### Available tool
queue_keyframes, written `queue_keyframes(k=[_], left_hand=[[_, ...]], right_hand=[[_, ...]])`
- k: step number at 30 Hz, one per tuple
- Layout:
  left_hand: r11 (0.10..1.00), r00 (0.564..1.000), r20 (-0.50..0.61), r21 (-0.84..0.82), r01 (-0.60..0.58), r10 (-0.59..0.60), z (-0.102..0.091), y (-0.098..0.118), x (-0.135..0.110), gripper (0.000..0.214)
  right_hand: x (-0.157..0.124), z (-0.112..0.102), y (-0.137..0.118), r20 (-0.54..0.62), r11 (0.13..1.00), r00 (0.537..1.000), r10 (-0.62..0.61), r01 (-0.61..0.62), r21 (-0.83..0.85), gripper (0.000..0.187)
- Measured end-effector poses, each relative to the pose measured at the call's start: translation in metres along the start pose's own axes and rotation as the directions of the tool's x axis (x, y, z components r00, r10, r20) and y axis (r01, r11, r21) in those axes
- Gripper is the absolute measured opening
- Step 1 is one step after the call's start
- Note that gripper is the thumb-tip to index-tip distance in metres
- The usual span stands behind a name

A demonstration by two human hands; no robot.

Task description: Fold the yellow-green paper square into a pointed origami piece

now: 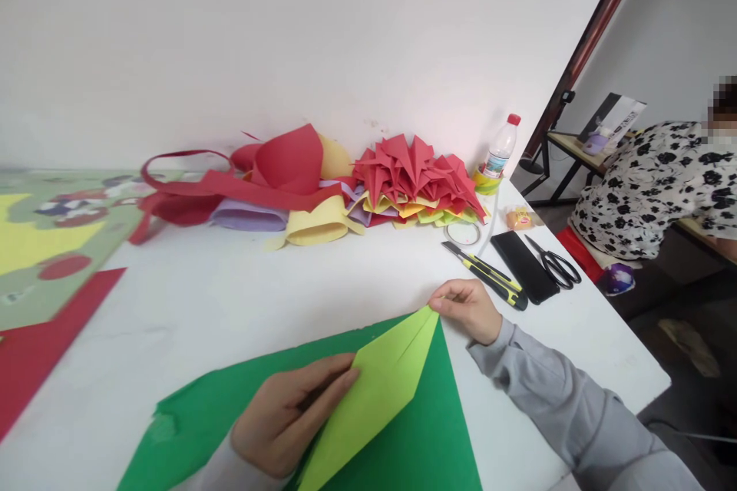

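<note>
A light green folded paper point(377, 391), long and pointed, lies on a dark green sheet point(426, 437) on the white table point(230, 299). My left hand point(288, 414) presses its fingers flat along the fold's left edge. My right hand point(467, 308), in a grey sleeve, pinches the paper's upper tip.
Red folded paper shapes point(414, 169) and curled red, yellow and purple sheets point(288, 192) are piled at the wall. A utility knife point(487, 276), black case point(523, 267), scissors point(556, 265), tape roll point(462, 232) and bottle point(500, 146) sit at right. Another person point(650, 192) sits beyond the table.
</note>
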State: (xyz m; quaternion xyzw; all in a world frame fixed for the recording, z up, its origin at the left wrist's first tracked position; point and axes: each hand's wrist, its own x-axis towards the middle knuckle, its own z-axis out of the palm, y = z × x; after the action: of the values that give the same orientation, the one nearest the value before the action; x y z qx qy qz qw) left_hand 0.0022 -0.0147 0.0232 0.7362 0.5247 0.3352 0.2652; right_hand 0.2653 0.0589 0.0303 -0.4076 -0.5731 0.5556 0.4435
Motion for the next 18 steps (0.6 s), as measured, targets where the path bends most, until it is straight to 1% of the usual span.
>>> queue_keyframes(k=[4, 8, 10, 13, 16, 18], left_hand=[[0.978, 0.993, 0.038, -0.172, 0.116, -0.111, -0.001, 0.015, 0.005, 0.032], [0.956, 0.984, 0.095, -0.241, 0.169, -0.15, -0.006, 0.026, 0.009, 0.03], [0.951, 0.981, 0.108, -0.248, 0.182, -0.16, -0.007, 0.028, 0.009, 0.031], [0.958, 0.979, 0.134, -0.221, 0.183, -0.156, -0.007, 0.026, 0.008, 0.034], [0.963, 0.973, 0.187, -0.204, 0.176, -0.138, -0.002, 0.021, 0.005, 0.038], [0.966, 0.967, 0.222, -0.198, 0.168, -0.122, 0.002, 0.019, 0.004, 0.039]], right_hand=[[-0.002, -0.001, 0.0, 0.011, 1.0, 1.0, 0.021, -0.021, -0.009, 0.039], [-0.002, -0.002, 0.001, 0.021, 0.999, 1.0, 0.016, -0.015, -0.042, 0.041], [-0.001, -0.003, 0.001, 0.025, 0.998, 1.0, -0.002, 0.004, -0.069, 0.042], [-0.001, -0.002, 0.001, 0.031, 0.99, 0.998, -0.056, 0.059, -0.124, 0.042], [-0.002, 0.001, -0.006, 0.037, 0.973, 0.991, -0.129, 0.133, -0.187, 0.04], [-0.006, 0.005, -0.014, 0.07, 0.945, 0.979, -0.192, 0.204, -0.255, 0.034]])
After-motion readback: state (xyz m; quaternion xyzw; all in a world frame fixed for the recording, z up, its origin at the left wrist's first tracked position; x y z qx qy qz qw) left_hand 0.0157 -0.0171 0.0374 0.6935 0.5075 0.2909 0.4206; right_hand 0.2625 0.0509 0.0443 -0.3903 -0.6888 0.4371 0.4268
